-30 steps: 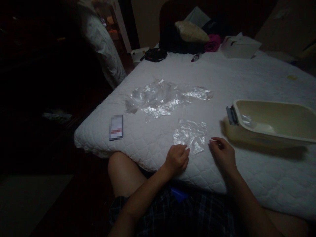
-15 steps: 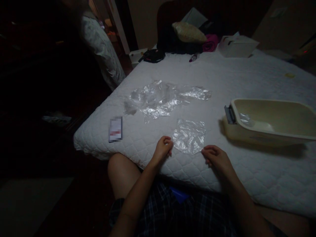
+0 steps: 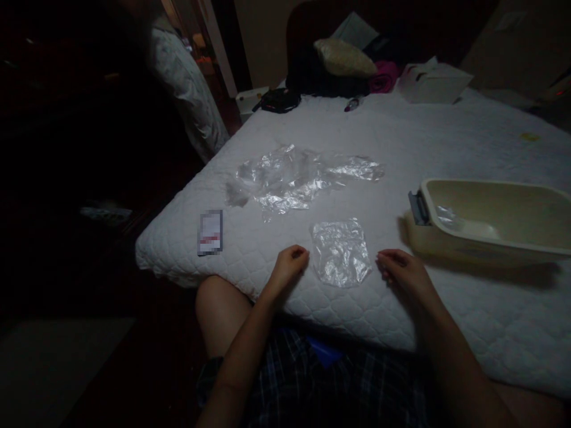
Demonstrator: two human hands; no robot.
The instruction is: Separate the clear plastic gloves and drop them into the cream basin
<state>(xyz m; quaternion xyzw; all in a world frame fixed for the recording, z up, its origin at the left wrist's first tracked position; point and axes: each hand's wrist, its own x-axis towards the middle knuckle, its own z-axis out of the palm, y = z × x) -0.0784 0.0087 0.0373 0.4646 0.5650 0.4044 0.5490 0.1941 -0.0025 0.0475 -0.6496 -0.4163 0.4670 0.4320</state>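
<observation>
A small, clear plastic bag (image 3: 341,252) lies flat and wrinkled on the white quilted mattress (image 3: 250,261) in front of me. Just off its left edge is my left hand (image 3: 289,266), fingers loosely curled and holding nothing. My right hand (image 3: 401,267) hovers off the bag's right side, also bent at the fingers and without anything in it; a gap separates it from the plastic. Beyond the bag, a bigger crumpled sheet of clear plastic (image 3: 303,178) spreads across the mattress.
At right stands a cream plastic bin (image 3: 482,244) with a grey latch and some clear plastic inside. A blurred-out flat item (image 3: 210,233) lies at left. Farther back are a black bag (image 3: 280,100), a cushion (image 3: 345,57) and a white box (image 3: 435,83). Someone's pale trousers (image 3: 187,89) show beside the bed.
Both hands have let go of the small bag's corners and drawn apart, the left one leftward and the right one rightward. The bag now lies flat, slightly nearer to me.
</observation>
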